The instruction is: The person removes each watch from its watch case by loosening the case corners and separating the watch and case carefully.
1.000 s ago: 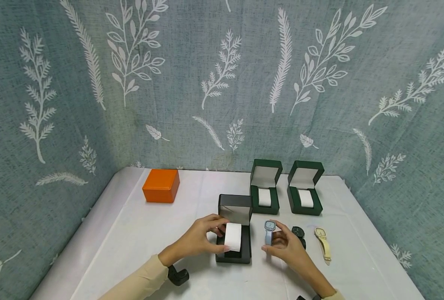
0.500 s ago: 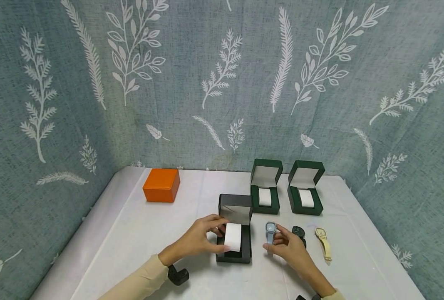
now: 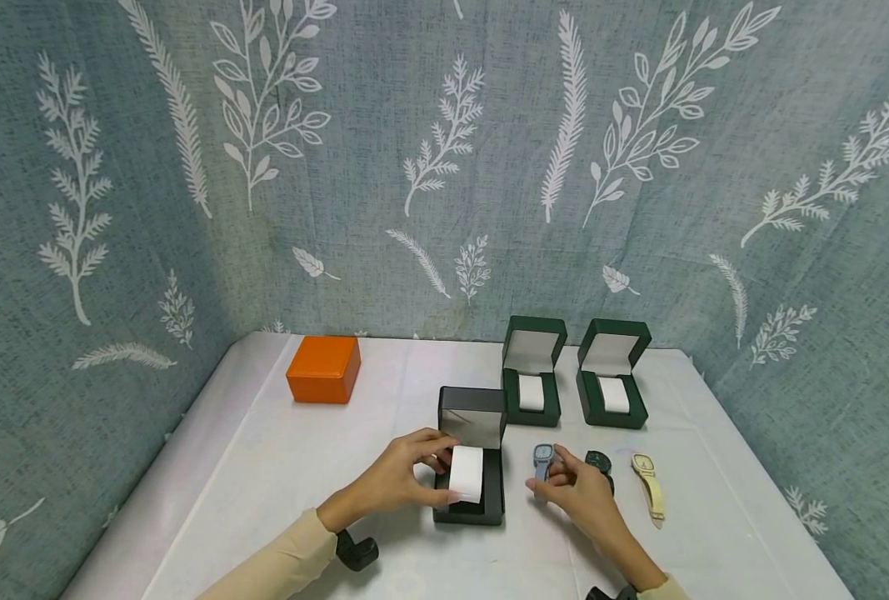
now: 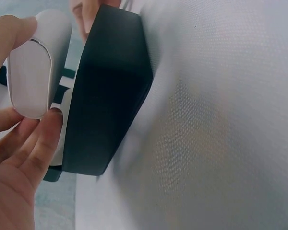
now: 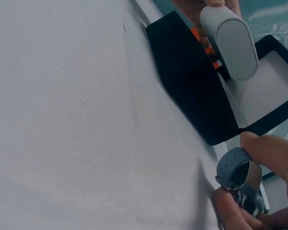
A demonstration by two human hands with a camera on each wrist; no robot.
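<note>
On the bench [image 3: 279,467], left hand [image 3: 399,479] pinches white cushion [image 3: 466,473] in black box [image 3: 468,500], right hand [image 3: 575,492] at 3 o'clock grips blue watch [image 3: 541,460], not yet mounted.

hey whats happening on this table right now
A person is working with watches and boxes. The left hand holds the white cushion at the open black box. The right hand pinches a blue-grey watch beside it. A black watch and a cream watch lie nearby; two open green boxes stand behind.
</note>
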